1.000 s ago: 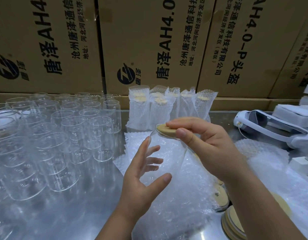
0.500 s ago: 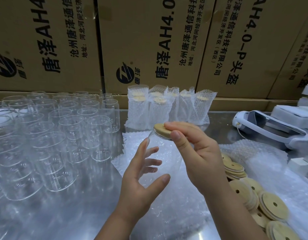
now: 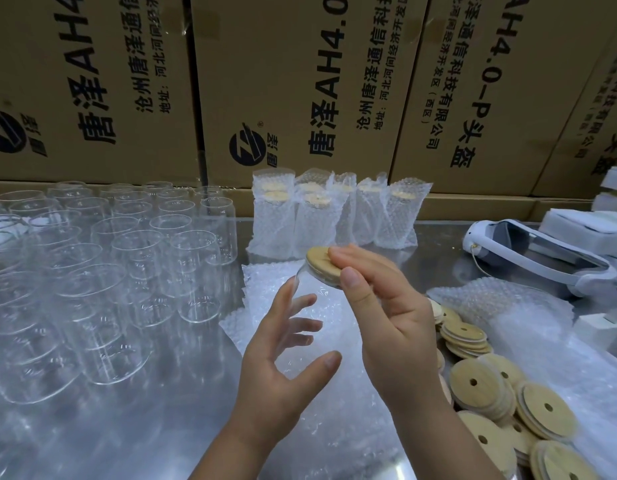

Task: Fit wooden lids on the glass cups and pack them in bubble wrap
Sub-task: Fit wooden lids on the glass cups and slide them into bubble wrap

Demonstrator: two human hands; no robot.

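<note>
Right hand (image 3: 386, 317): you've got the fingers pressed flat on the wooden lid (image 3: 322, 266) with the thumb hooked at its near edge, so that hand is clamped on the lid and not the glass.
Left hand (image 3: 286, 355): spread wide around the glass cup (image 3: 312, 313), thumb low, fingertips on the far wall. Looks more like a cradle than a squeeze.
Cup position: held up off the counter (image 3: 144, 427), tipped toward the left, right over the loose bubble wrap (image 3: 265, 292).
Lid seat: can't tell if it's fully down all round, the near rim is hidden behind your fingers.
Risk 1: push the lid off-centre and it probably cocks on the rim, then pops loose once it's wrapped.
Risk 2: clear glass plus a loose grip, so a hard press from the right could slide the cup out of your left hand.
Risk 3: the open cups (image 3: 133, 265) stand packed close just to the left, so a dropped cup or a swinging elbow could knock into them.
Risk 4: the lid pile (image 3: 490, 386) sits just beside your right forearm, easy to sweep.
Done so far: wrapped cups (image 3: 334, 213) stand upright at the back, well clear.
</note>
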